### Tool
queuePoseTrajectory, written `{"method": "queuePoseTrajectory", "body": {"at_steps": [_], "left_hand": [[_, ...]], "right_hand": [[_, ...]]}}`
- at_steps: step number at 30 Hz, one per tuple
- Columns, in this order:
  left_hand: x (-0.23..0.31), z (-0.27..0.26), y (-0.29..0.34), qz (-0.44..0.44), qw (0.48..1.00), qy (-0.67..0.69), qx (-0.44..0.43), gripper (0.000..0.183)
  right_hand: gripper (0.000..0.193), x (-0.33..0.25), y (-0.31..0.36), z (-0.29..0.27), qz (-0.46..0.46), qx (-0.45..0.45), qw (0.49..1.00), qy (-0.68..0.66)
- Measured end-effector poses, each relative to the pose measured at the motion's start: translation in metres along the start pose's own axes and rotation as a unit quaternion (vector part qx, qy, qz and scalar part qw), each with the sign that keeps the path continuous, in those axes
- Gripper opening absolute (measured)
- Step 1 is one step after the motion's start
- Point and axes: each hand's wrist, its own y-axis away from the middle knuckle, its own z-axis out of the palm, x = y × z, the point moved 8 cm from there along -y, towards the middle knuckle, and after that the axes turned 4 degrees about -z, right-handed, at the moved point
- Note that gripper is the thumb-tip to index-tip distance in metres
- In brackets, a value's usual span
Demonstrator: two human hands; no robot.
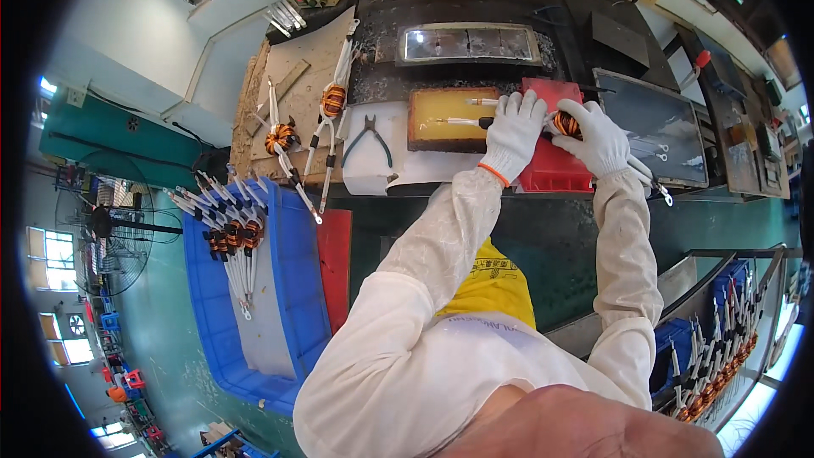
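Head view: I find the coil (566,124) at the red block (555,171), with white leads (459,121) reaching over the yellow-filled tray (412,127). Gloved fingers of the right hand (606,140) are closed round the coil. The left hand (515,129) covers the leads; I cannot tell whether its fingers grip. I judge the coil dense and firm, the leads bendable, the winding slightly slippery; best hold is across its body. Printed lettering shows on the yellow apron (496,288), fainter on the shirt (509,360); I read no label on the coil.
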Motion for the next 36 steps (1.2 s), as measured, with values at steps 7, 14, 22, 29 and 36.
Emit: {"method": "queuePoseTrajectory", "body": {"at_steps": [7,14,22,29,36], "left_hand": [[-0.0052,0.0066,-0.0003,-0.014,0.998,0.055,-0.034,0.036],[-0.008,0.0026,0.0003,-0.017,0.995,0.099,-0.011,0.037],[-0.008,0.0036,0.0003,-0.017,0.994,0.107,-0.011,0.039],[-0.0066,0.0031,0.0008,-0.027,0.993,0.108,-0.035,0.039],[-0.0078,0.0026,0.0008,-0.027,0.994,0.107,-0.027,0.04]], "right_hand": [[0.056,-0.0011,-0.0004,-0.0026,-0.012,0.017,1.0,-0.003],[0.054,-0.002,-0.0019,-0.0001,-0.016,0.017,1.0,-0.009],[0.055,-0.0032,-0.0021,-0.003,-0.012,0.015,1.0,-0.007],[0.055,-0.0001,-0.0005,0.0002,-0.007,0.014,1.0,-0.011],[0.057,-0.0026,-0.0034,-0.005,-0.003,-0.02,1.0,-0.008]]}}
